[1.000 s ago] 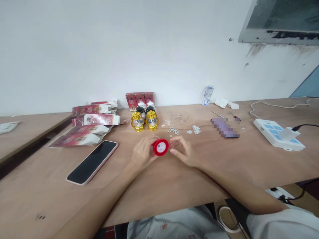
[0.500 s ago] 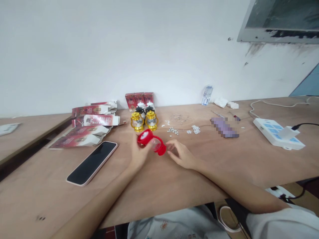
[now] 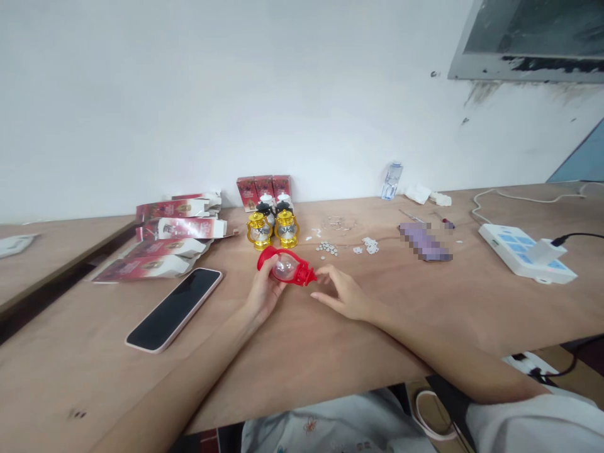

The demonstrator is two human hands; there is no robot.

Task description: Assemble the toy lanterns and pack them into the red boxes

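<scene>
A small red toy lantern [image 3: 285,267] with a clear globe lies on its side in the air, its base to the left and its top pointing right. My left hand [image 3: 265,290] is wrapped around its base end. Close to the lantern's top is my right hand [image 3: 343,294], thumb and fingers apart with nothing visible between them; whether a fingertip touches the top I cannot tell. Two gold lanterns [image 3: 286,229] stand upright just behind, with black lanterns [image 3: 265,211] and white ones beyond them.
Small round cells [image 3: 326,248], white plastic pieces [image 3: 370,245] and thin wires [image 3: 340,223] lie mid-table. Flattened red boxes [image 3: 160,267] and a phone [image 3: 174,309] are on the left. To the right are a blurred purple item [image 3: 425,242], a screwdriver [image 3: 446,221] and a power strip [image 3: 523,255].
The red lantern has turned in my left hand, so its base no longer faces me and its globe shows from the side. My right hand has barely moved.
</scene>
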